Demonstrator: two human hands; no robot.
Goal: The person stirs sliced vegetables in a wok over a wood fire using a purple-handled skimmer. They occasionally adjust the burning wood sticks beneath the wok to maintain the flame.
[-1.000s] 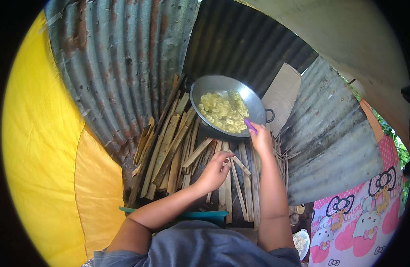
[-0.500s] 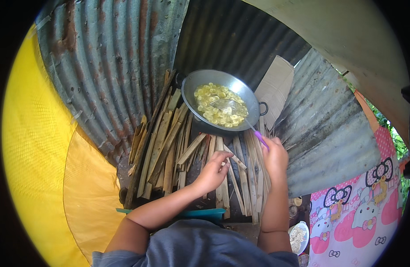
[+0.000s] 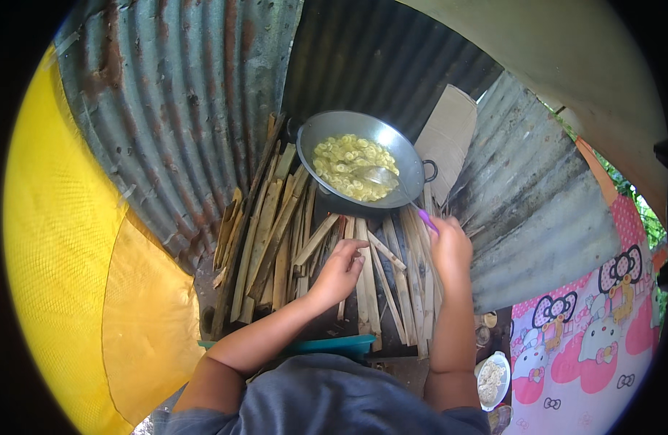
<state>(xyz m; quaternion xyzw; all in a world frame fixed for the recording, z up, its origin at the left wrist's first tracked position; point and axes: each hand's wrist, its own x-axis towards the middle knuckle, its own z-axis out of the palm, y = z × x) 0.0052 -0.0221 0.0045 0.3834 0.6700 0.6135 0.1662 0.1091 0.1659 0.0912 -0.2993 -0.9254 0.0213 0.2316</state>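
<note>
Dark corrugated sheeting (image 3: 370,58), cut off above, backs rough split wood (image 3: 272,246) and a smooth round metal pan (image 3: 395,141), its left handle indistinct. The left hand (image 3: 339,274) hides some wood, fingers bent; whether they pinch anything, I cannot tell. The right hand (image 3: 450,246) clasps a skimmer (image 3: 379,176) by its half-hidden purple handle, its head among round yellow slices (image 3: 342,157) in the pan.

One wide round grey metal pan (image 3: 348,123), one metal skimmer with a purple handle (image 3: 381,176), one flat brown cardboard sheet (image 3: 446,134) and one white oval bowl (image 3: 506,373) are in view, with three corrugated metal wall sections (image 3: 181,109). Round yellow slices (image 3: 339,167) run to dozens, and split pale-brown wooden sticks (image 3: 276,246) number over a dozen, both too overlapped for exact counting.
</note>
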